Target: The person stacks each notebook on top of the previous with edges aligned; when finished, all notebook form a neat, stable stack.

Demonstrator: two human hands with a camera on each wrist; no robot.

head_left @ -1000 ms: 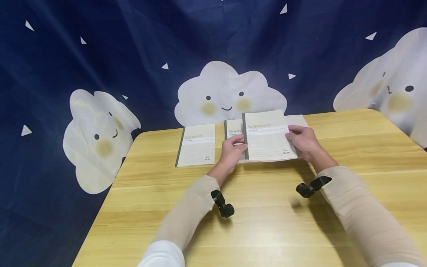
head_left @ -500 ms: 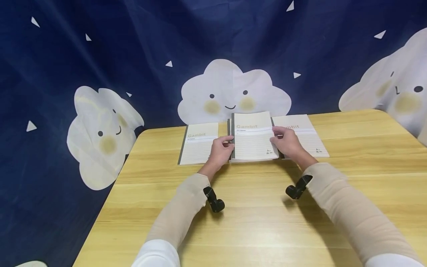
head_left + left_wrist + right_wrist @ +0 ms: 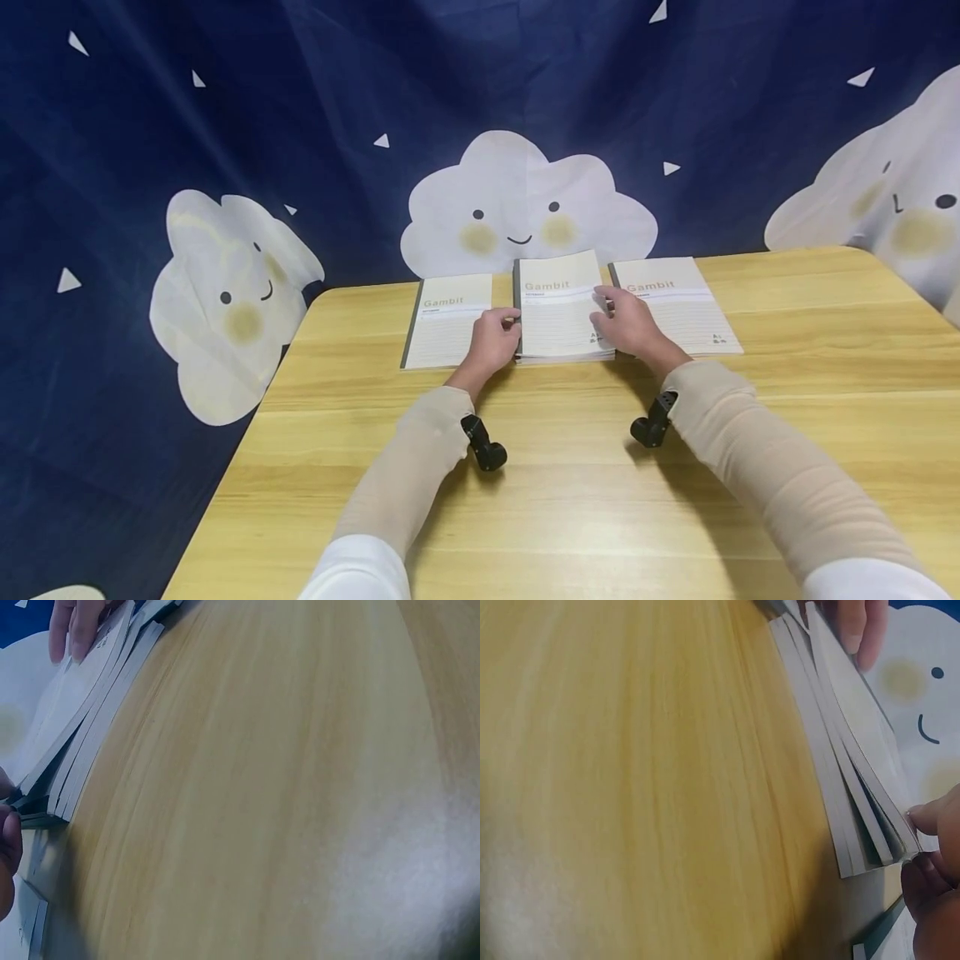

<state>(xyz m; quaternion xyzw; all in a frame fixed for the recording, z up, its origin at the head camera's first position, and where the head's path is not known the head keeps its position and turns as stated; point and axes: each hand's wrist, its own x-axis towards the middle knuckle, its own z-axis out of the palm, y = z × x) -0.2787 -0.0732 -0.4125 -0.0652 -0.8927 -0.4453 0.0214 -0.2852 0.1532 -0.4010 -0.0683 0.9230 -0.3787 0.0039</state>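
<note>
A cream "Gambit" notebook (image 3: 558, 317) with a dark spine tops the middle stack, slightly raised over the notebooks under it. My left hand (image 3: 495, 342) pinches its spine side; in the left wrist view only the fingertips of that hand (image 3: 7, 844) show, at the spine. My right hand (image 3: 628, 321) pinches the notebook's right side between thumb and fingers. In the right wrist view the right hand (image 3: 939, 874) holds its near corner, with a gap between this notebook and the lower notebooks (image 3: 817, 750).
One matching notebook (image 3: 448, 321) lies left of the stack, partly behind my left hand. Another notebook (image 3: 686, 304) lies to the right. All rest near the back edge of the wooden table (image 3: 555, 483), before a blue cloud-print curtain (image 3: 337, 108).
Both hands have carried the notebook left and lowered it onto the middle stack. The right notebook, mostly covered before, now shows. My right hand has shifted left along with it.
</note>
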